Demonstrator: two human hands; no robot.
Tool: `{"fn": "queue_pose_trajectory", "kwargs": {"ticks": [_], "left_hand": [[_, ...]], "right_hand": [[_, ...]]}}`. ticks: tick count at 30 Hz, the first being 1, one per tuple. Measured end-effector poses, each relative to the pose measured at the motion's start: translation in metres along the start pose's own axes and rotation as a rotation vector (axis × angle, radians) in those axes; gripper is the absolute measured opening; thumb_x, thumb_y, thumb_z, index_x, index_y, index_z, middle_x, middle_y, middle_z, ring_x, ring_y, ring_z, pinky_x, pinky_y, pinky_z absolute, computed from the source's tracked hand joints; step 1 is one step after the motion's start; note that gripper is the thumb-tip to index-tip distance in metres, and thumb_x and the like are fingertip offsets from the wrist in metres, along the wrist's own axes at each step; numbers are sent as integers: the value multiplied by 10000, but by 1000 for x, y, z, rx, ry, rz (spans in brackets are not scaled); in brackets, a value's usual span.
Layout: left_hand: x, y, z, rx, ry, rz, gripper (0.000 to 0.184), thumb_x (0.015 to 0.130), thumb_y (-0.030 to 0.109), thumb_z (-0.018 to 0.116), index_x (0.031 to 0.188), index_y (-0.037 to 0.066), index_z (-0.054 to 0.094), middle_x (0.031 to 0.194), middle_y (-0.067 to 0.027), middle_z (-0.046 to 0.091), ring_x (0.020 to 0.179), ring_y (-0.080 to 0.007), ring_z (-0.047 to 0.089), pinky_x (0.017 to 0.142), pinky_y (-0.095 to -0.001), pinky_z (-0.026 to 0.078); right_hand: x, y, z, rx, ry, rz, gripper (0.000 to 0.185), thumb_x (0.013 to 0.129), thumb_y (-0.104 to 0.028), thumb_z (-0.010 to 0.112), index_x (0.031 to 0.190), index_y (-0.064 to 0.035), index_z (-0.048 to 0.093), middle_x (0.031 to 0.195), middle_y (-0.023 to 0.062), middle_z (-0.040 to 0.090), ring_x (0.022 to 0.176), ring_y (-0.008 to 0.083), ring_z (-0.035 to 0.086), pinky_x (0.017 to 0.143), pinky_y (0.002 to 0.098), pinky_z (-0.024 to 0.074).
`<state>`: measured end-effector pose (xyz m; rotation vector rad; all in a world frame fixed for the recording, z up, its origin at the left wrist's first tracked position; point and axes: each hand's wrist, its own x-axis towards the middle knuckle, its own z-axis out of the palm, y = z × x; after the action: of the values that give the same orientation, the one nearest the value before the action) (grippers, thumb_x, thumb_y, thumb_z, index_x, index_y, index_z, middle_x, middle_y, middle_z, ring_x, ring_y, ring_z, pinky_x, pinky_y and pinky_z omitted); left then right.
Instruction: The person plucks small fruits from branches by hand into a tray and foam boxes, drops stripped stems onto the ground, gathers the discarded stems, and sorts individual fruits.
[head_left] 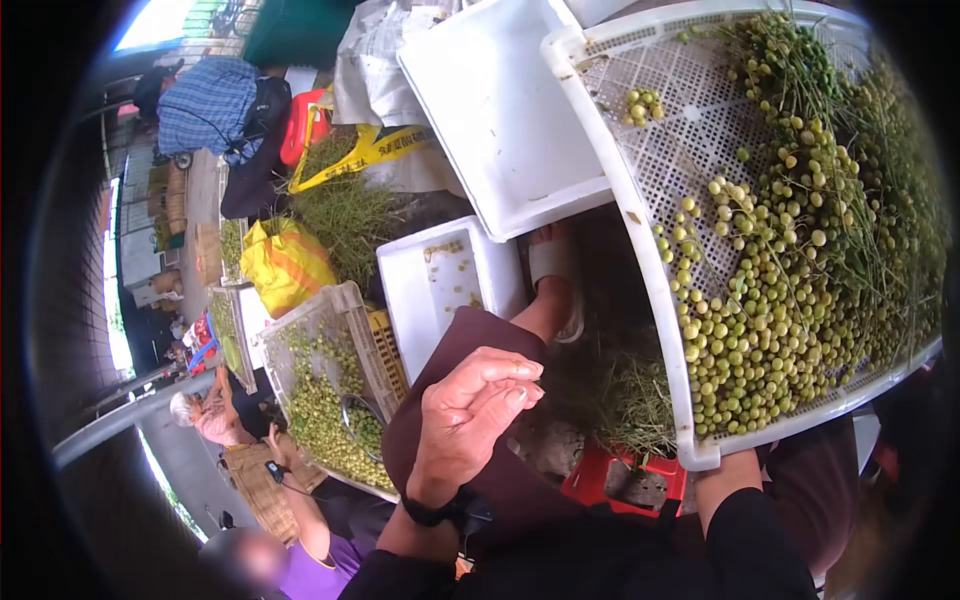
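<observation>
My left hand (468,418) is raised over my knee, thumb and fingers pressed together. Whether anything small sits between the fingertips I cannot make out. A dark band circles that wrist. My right forearm (728,487) goes under the near corner of a white perforated plastic crate (655,300), which hides the hand and its fingers. Loose round yellow-green fruits (745,330) are heaped in this crate, with more on leafless green stems (795,65) along its right side. A small cluster of fruits (643,106) lies apart near the top left.
A white tub (505,110) stands ahead; a smaller white box (412,290) holds scattered bits. At left is another crate of fruits (325,400), near a yellow bag (288,265) and stripped stems (345,215). A red stool (590,480) is below. Two people (335,570) (215,415) sit at left.
</observation>
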<state>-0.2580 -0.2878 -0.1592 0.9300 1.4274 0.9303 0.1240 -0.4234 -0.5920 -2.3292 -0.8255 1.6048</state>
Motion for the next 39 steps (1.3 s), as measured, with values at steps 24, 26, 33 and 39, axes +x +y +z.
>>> {"fn": "queue_pose_trajectory", "kwargs": {"ticks": [24,26,33,39], "left_hand": [[-3,10,16,108,-15,-20,193,916,-96,608,1100,-63,656,1102,-158,645,931,-169,677,853,-295,570],[-4,13,24,115,-29,-11,175,921,-80,623,1092,-59,656,1082,-140,648,902,-142,667,815,-267,559],[-16,2,47,188,-147,166,108,939,0,662,1045,-19,660,932,-52,654,772,-70,610,674,-224,488],[-23,-16,75,115,-201,334,89,943,41,675,1009,-15,657,881,-59,671,737,-67,598,646,-245,492]], "right_hand": [[17,-37,-3,215,-58,18,182,906,-117,634,1058,-19,612,757,54,610,577,135,527,504,274,435],[7,-40,2,276,-103,16,181,905,-115,636,1055,-17,613,750,52,609,568,132,523,496,271,431],[-63,-65,14,584,-474,91,180,900,-110,644,1047,-11,615,727,45,602,535,119,511,467,258,417],[-164,-108,-6,563,-970,117,293,878,-250,668,1047,-13,639,763,47,613,540,116,538,442,221,386]]}}
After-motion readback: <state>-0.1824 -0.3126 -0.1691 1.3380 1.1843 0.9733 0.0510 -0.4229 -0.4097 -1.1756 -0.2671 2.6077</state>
